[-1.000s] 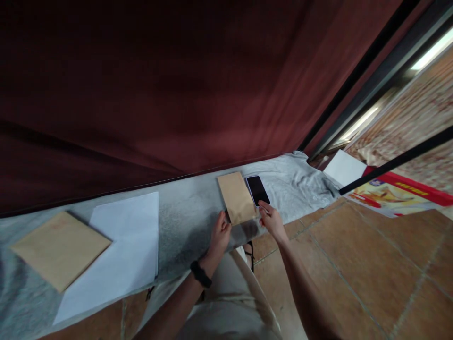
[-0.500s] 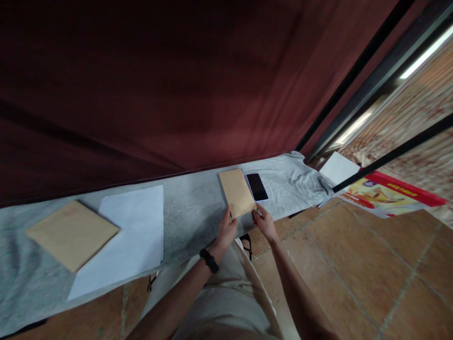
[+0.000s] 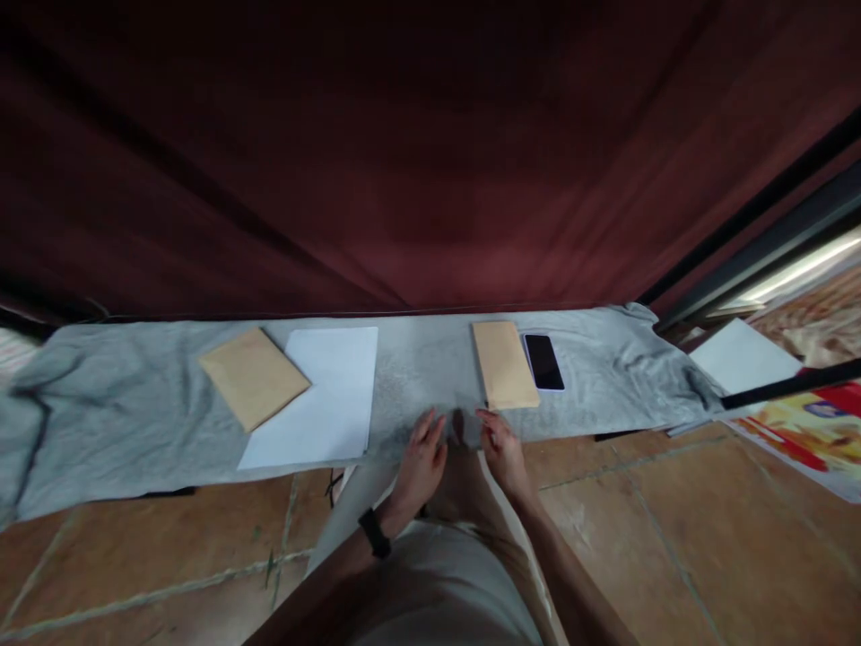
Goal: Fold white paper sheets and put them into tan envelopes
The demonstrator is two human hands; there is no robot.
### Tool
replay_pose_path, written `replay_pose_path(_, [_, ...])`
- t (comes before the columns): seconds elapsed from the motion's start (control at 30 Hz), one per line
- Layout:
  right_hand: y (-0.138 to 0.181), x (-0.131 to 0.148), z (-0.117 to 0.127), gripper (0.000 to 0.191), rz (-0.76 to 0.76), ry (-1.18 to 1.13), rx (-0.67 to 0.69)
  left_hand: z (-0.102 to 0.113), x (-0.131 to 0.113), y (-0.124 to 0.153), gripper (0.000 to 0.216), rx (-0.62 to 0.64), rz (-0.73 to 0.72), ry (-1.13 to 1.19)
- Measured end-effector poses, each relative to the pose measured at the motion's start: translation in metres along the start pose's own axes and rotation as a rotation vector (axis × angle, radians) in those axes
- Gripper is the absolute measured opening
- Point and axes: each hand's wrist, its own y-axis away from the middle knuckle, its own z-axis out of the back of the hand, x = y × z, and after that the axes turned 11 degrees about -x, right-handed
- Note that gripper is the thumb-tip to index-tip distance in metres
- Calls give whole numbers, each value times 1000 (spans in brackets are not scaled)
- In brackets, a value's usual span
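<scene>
- At the near edge of the cloth-covered surface [image 3: 430, 363], the left hand [image 3: 418, 465] has its fingers loosely curled, a little apart, pinching nothing; whether they rest on it I cannot tell.
- Just to its right, the right hand [image 3: 504, 456] has fingers bent close together, gripping nothing; one tip is touching or just beside the near left corner of the narrow kraft envelope [image 3: 508, 366].
- Left of the hands, white sheets [image 3: 336, 399] lie partly under a wider envelope [image 3: 254, 379] set askew.
- Farther right, the narrow kraft envelope lies flat, long axis running near to far, far end leaning left; its flap end is indistinct. I judge its placing done, with at most slight straightening left.
- Along its right side, the smartphone [image 3: 543, 362] lies screen up, nearly parallel.
</scene>
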Motion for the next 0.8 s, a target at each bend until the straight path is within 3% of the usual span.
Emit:
replay_pose_path(0.13, [3, 20, -45, 44, 200, 92, 146, 46, 21, 13, 54, -97, -63, -226])
replay_pose_path(0.33, [4, 33, -87, 48, 360, 379, 199, 104, 60, 22, 70, -224, 1, -594])
replay_pose_path(0.5, [7, 28, -91, 48, 420, 459, 206, 117, 87, 37, 69, -96, -8, -713])
replay_pose_path(0.8, [8, 30, -94, 48, 411, 455, 184, 145, 91, 21, 50, 99, -41, -652])
